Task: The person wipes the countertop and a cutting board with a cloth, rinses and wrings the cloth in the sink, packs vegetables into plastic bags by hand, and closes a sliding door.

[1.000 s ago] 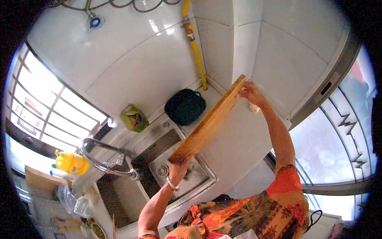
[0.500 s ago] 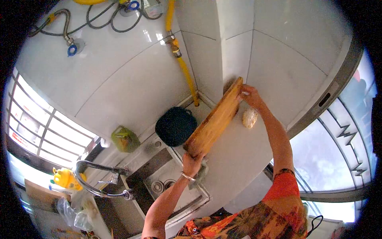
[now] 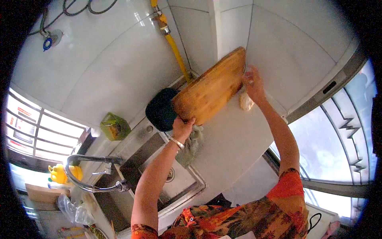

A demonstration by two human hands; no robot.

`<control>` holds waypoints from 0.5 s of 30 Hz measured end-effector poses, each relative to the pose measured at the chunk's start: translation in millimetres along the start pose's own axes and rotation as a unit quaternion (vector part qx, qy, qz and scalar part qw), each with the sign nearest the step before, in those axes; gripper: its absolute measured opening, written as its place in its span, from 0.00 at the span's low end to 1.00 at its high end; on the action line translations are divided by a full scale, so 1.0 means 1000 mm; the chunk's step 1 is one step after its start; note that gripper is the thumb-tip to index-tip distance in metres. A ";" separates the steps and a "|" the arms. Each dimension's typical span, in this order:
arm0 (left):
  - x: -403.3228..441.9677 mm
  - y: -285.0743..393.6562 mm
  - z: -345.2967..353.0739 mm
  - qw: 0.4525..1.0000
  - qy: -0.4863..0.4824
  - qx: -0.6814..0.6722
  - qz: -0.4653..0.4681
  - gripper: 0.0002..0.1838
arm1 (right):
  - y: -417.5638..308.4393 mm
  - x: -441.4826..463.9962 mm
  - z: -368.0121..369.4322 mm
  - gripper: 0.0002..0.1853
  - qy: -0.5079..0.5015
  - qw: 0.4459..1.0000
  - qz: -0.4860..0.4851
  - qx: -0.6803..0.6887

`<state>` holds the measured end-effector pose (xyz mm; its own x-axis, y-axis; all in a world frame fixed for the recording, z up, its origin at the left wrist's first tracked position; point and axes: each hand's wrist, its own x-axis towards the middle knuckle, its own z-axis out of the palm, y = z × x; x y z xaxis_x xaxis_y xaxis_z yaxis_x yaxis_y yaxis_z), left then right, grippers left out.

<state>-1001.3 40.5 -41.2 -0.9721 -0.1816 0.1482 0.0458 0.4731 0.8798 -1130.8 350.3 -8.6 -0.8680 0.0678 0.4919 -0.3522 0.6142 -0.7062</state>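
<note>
Your left hand (image 3: 183, 129) is clamped on the board (image 3: 213, 87); right hand (image 3: 255, 85) grip, can't tell. Loose hold there could tip it into the dark basin (image 3: 158, 110).

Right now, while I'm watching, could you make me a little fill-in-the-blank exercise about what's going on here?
1. The large board is made of ____.
2. The hand gripping the board's lower corner is the person's ____ one.
3. The jug beyond the faucet and the pipe on the wall share one colour: ____.

Missing words: wood; left; yellow.
</note>
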 end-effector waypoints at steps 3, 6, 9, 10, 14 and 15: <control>0.015 -0.018 -0.001 0.998 -0.045 0.046 0.001 0.24 | -0.037 -0.010 -0.003 0.26 -0.022 0.998 -0.052 0.020; 0.014 -0.005 -0.004 0.998 -0.039 -0.036 -0.028 0.23 | -0.064 -0.010 0.001 0.26 -0.071 0.994 0.009 0.078; 0.013 0.019 -0.015 0.996 -0.058 0.030 -0.054 0.25 | -0.079 -0.004 0.006 0.26 -0.100 0.987 0.040 0.118; 0.015 0.017 -0.015 0.992 -0.090 0.042 -0.078 0.26 | -0.080 -0.003 0.010 0.26 -0.084 0.985 0.049 0.141; 0.025 -0.021 -0.007 0.985 -0.134 -0.060 -0.090 0.26 | -0.075 0.008 0.022 0.27 -0.031 0.993 0.043 0.105; 0.026 -0.024 -0.004 0.985 -0.132 -0.061 -0.088 0.26 | -0.074 0.009 0.022 0.27 -0.031 0.993 0.041 0.105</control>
<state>-1026.4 20.7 -56.4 -0.9926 -0.0132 -0.1204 -0.1176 0.3437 0.9317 -1119.8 287.8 36.9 -0.9144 0.0571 0.4008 -0.3394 0.4315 -0.8358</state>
